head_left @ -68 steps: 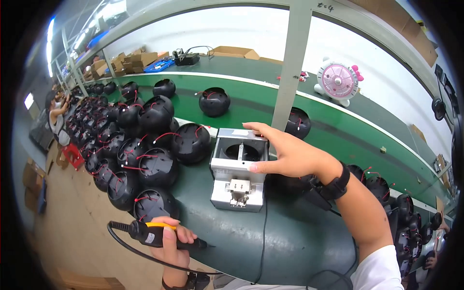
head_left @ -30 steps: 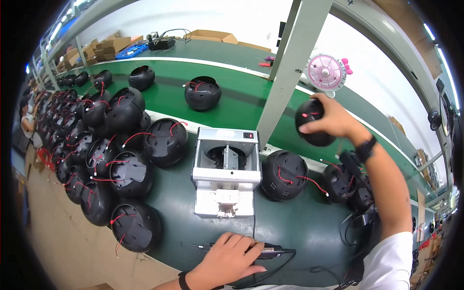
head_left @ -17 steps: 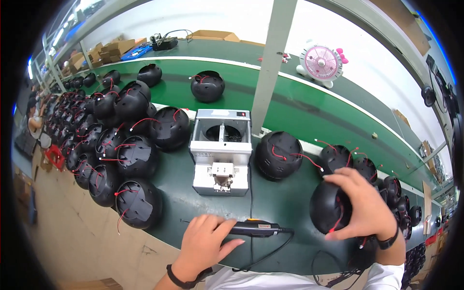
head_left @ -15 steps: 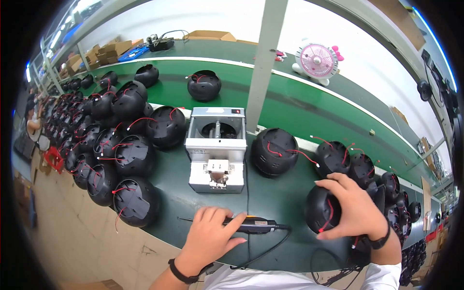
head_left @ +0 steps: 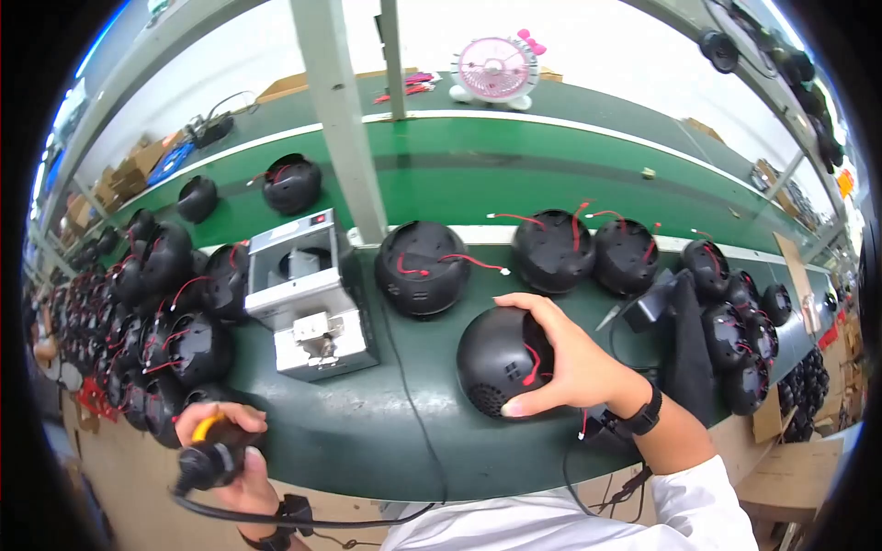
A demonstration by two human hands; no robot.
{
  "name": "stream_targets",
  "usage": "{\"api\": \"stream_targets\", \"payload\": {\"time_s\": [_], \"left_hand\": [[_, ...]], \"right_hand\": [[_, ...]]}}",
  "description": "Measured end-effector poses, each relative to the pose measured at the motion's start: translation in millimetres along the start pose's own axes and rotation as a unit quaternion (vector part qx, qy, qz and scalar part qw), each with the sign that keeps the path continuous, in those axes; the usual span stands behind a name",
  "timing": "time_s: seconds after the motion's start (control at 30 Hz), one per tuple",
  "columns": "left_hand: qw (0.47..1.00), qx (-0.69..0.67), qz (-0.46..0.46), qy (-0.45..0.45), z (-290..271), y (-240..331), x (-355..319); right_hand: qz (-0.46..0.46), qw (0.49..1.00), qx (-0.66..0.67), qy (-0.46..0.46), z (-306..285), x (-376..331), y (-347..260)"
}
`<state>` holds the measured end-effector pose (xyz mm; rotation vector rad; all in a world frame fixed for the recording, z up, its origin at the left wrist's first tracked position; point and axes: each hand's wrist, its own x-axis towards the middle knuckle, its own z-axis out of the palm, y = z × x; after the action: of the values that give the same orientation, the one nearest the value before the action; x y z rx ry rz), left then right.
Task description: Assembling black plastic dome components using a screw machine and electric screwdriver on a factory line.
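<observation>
The right hand (head_left: 574, 363) lies over the right flank of a black dome-shaped housing (head_left: 501, 360), palm against its curve, fingers spread across the top and the thumb pressed low on the front beside a patch of small holes. A red wire runs down the shell just under the fingers. The housing sits on the dark green worktop (head_left: 395, 432), a little in from its near edge and right of the middle. The wrist wears a black band, and the forearm, in a white sleeve, comes in from the lower right.

The left hand (head_left: 225, 455) is down at the near left edge of the worktop, fist closed round a black electric screwdriver (head_left: 209, 459) with a yellow-orange part showing at the top of the grip. Its black cable loops along the lower edge of the view. The tip of the tool is hidden by the hand and the table edge, and the fingers are partly covered by the tool body.

A white and grey boxy machine (head_left: 308, 294) stands toward the left of the worktop, with a cable trailing from it to the near edge. Many more black housings with red wires crowd the left end, and others line the far edge and the right end, where they shrink into the bent rim. A pink fan (head_left: 496, 69) stands on the far green shelf.
</observation>
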<state>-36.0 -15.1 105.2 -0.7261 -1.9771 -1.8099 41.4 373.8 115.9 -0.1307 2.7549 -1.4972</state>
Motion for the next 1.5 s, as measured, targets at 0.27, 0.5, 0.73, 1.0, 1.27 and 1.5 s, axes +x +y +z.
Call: {"api": "stream_targets", "payload": {"time_s": [0.27, 0.5, 0.73, 1.0, 1.27, 1.5], "left_hand": [[0.942, -0.33, -0.029, 0.058, 20.9, 19.8, 74.8], [0.968, -0.218, -0.113, 0.057, 74.5, -6.4, 120.1], [0.969, -0.196, -0.136, 0.069, 68.3, -14.8, 122.3], [0.94, -0.242, -0.234, 0.051, 75.7, -3.6, 90.1], [0.926, -0.364, -0.064, -0.08, 63.9, 64.7, 77.1], [0.925, -0.366, 0.017, -0.102, 97.7, 81.1, 83.9]], "right_hand": [[0.063, 0.831, 0.548, 0.068, 56.2, -0.7, 10.6], [-0.254, 0.927, 0.002, 0.274, 74.2, 14.3, 44.9], [-0.297, 0.933, -0.056, 0.195, 69.5, 17.7, 51.7], [-0.289, 0.941, 0.098, 0.147, 71.7, 7.7, 37.7], [-0.107, 0.987, 0.091, 0.078, 74.5, -16.8, 1.9], [-0.172, 0.967, 0.134, 0.135, 97.5, -23.0, 20.8]]}}
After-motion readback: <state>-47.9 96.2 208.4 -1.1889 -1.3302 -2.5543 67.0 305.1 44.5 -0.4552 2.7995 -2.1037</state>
